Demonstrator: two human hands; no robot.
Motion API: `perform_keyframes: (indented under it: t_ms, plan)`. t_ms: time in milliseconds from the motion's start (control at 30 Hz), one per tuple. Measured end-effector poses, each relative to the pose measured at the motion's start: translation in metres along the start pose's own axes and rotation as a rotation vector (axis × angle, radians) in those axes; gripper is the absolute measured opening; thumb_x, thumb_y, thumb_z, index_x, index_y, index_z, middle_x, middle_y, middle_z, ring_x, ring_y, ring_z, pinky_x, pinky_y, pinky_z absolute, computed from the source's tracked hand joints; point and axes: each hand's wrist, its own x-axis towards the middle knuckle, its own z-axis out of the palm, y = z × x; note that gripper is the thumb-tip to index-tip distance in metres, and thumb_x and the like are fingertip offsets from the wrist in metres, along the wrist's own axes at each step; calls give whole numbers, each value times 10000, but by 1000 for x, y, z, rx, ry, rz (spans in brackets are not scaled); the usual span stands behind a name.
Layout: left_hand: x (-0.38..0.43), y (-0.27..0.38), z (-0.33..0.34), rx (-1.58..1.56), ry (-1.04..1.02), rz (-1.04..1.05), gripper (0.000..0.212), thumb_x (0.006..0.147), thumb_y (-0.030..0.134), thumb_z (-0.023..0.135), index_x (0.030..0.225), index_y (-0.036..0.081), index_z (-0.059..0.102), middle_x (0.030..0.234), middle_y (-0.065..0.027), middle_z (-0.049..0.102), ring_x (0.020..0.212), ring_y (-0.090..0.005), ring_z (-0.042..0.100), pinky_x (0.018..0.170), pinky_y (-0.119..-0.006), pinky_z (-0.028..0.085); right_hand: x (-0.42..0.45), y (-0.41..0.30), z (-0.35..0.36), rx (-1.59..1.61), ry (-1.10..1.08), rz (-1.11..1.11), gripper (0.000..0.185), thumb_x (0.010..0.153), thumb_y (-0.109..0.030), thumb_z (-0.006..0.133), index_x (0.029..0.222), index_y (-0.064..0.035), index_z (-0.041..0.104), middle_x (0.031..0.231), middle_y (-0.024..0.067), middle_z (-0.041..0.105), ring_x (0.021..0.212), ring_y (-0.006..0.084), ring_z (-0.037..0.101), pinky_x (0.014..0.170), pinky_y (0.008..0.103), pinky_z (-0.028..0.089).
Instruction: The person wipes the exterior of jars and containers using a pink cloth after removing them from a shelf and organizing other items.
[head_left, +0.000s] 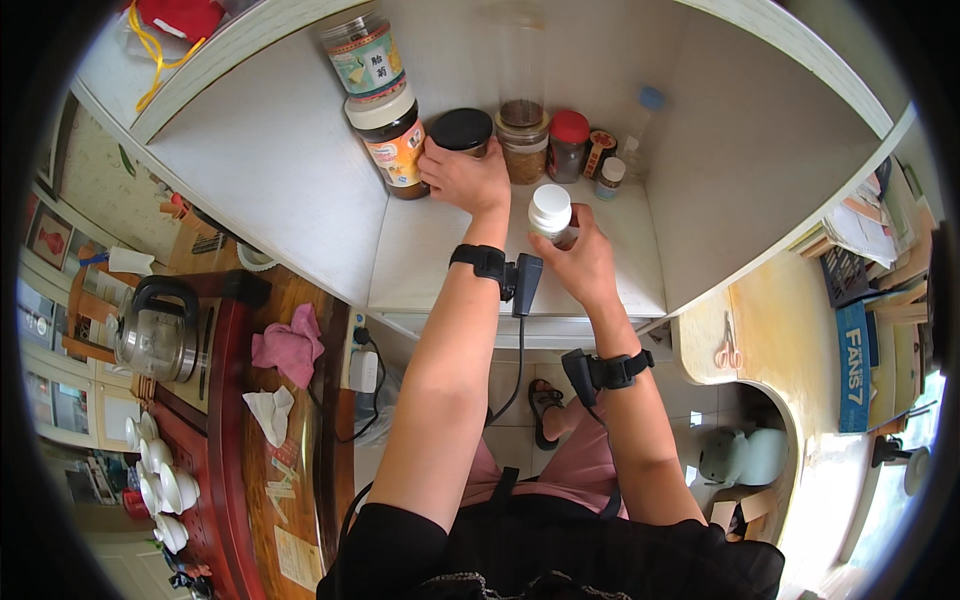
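Inside the white cabinet compartment, my left hand (469, 176) grips a black-lidded jar (461, 129) at the back, its fingers around the jar's sides. A dark-bodied jar with a cream lid (390, 142) stands just left of it, with a clear jar (367, 64) stacked on top. My right hand (583, 251) holds a white plastic bottle (550, 210) upright, in front of a jar with a wooden-looking lid (525, 150). Right of that jar are a red-lidded jar (568, 146), a small dark container (600, 152), a small white-capped bottle (610, 178) and a clear blue-capped bottle (643, 135).
Cabinet walls (750, 142) bound both sides. At left, a wooden table holds a pink cloth (289, 346), a crumpled tissue (270, 414), a glass kettle (157, 334) and several white cups. Scissors (727, 349) lie on the desk at right. Cables hang from both wrist straps.
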Motion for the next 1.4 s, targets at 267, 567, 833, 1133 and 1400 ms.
perform_keyframes:
  t_ms: [267, 567, 833, 1133, 1400]
  plan:
    - [1, -9, -4, -37, 40, 27, 844, 587, 365, 882, 1234, 26, 460, 1186, -149, 482, 1162, -358, 462, 917, -513, 423, -3, 7, 9, -70, 92, -57, 602, 732, -344, 805, 1184, -60, 528, 961, 112, 691, 773, 253, 701, 730, 395, 548]
    - [-9, -47, -41, -333, -159, 300, 748, 627, 261, 886, 1190, -39, 496, 1154, -194, 513, 1120, -352, 517, 959, -468, 455, -5, 11, 12, -65, 142, -93, 578, 733, -355, 794, 1156, -59, 533, 924, 112, 690, 759, 264, 694, 702, 405, 546]
    - [14, -67, -66, -777, -827, 207, 808, 665, 153, 902, 1309, -28, 449, 1252, -132, 508, 1161, -222, 535, 1009, -348, 441, -4, 18, 14, 29, 225, -90, 568, 773, -331, 791, 1167, -24, 519, 926, 120, 674, 711, 244, 676, 683, 395, 537]
    - [-9, -71, -53, -717, -826, 171, 832, 658, 243, 934, 1282, -34, 458, 1225, -121, 587, 1138, -191, 570, 988, -339, 456, -3, 19, 13, 52, 261, -89, 578, 794, -262, 778, 1239, -19, 500, 1026, 142, 651, 733, 245, 677, 708, 395, 540]
    - [-32, -53, -55, -846, -1189, 190, 746, 659, 284, 932, 1243, 33, 541, 1170, -69, 626, 1028, -142, 574, 888, -296, 462, -6, 21, 13, 24, 483, 16, 574, 856, -149, 659, 1355, -39, 398, 1291, 216, 509, 908, 439, 646, 765, 509, 534]
